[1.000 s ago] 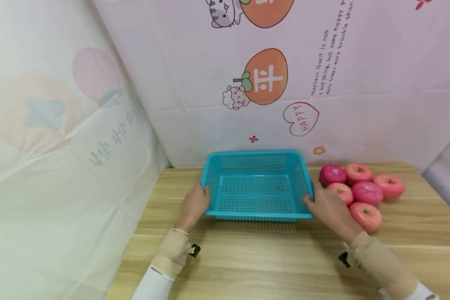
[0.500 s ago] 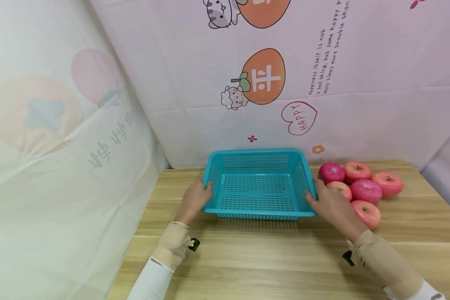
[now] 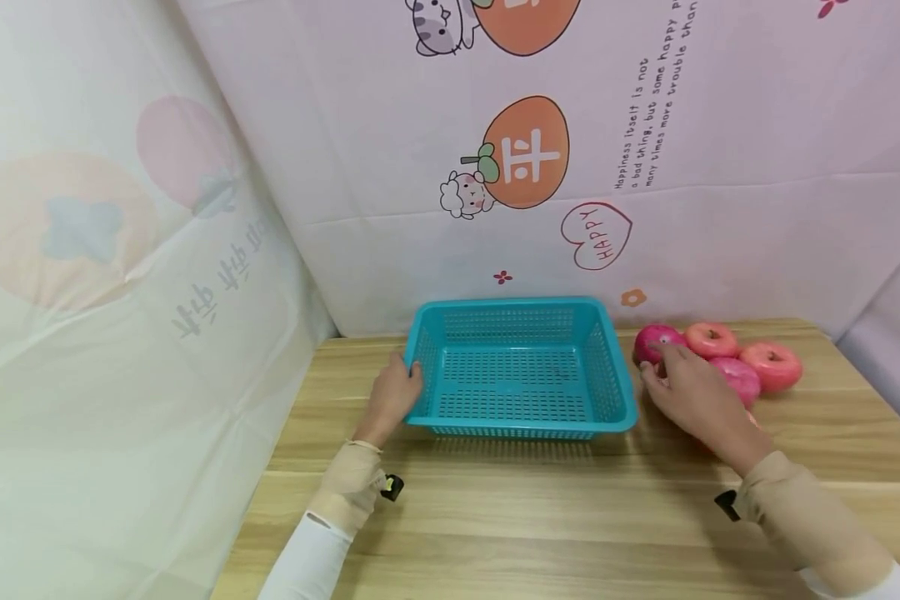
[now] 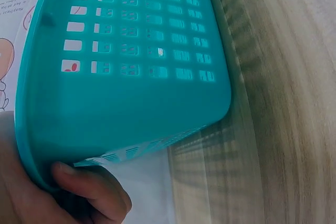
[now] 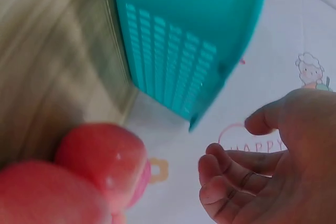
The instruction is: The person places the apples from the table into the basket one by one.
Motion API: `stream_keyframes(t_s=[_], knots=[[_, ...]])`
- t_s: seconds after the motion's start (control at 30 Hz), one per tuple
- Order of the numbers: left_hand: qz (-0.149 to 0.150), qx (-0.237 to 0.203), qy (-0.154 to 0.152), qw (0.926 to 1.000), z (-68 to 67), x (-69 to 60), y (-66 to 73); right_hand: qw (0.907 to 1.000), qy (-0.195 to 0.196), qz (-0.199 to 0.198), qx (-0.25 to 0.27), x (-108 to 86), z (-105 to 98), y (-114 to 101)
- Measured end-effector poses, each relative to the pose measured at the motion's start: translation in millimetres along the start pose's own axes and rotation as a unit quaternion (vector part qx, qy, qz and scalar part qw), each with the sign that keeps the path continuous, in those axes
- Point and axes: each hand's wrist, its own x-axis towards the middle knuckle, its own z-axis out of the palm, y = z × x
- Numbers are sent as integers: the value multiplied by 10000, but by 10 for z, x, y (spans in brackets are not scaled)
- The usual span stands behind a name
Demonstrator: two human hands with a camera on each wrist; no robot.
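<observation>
A teal plastic basket [image 3: 513, 375] with nothing in it stands at the table's back edge. My left hand [image 3: 392, 393] grips its left rim; the left wrist view shows the fingers [image 4: 92, 187] curled round the rim's corner. Off the basket's right side, my right hand [image 3: 701, 400] hovers over the apples with loosely bent fingers and holds nothing. In the right wrist view a gap separates this hand [image 5: 273, 166] from the basket [image 5: 178, 40] and from the red apples [image 5: 102, 158]. The hand partly hides the group, in which a dark pink apple [image 3: 656, 340] lies nearest the basket.
More apples, among them a light red one [image 3: 772, 367], lie at the back right of the wooden table [image 3: 510, 533]. Behind the table hangs a printed white cloth [image 3: 390, 250]; another cloth [image 3: 120, 375] borders the left side.
My right hand has let go of the basket's right rim and moved right, over the apples. My left hand has stayed on the rim, and the basket has barely shifted.
</observation>
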Motion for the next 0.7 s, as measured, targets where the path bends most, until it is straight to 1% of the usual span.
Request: stream_keyframes(t_s=[0.2, 0.3, 0.57, 0.7], knots=[[-108, -219, -18, 9997, 16, -3, 24, 9989, -404, 148, -180, 11, -173, 140], [-108, -247, 0, 9996, 27, -6, 44, 9982, -486, 149, -325, -5, -214, 211], [-98, -235, 24, 9997, 74, 0, 76, 9980, -262, -110, -558, -66, -259, 379], [-93, -244, -2, 9997, 83, 1, 84, 9970, -223, -189, -719, -101, -280, 461]])
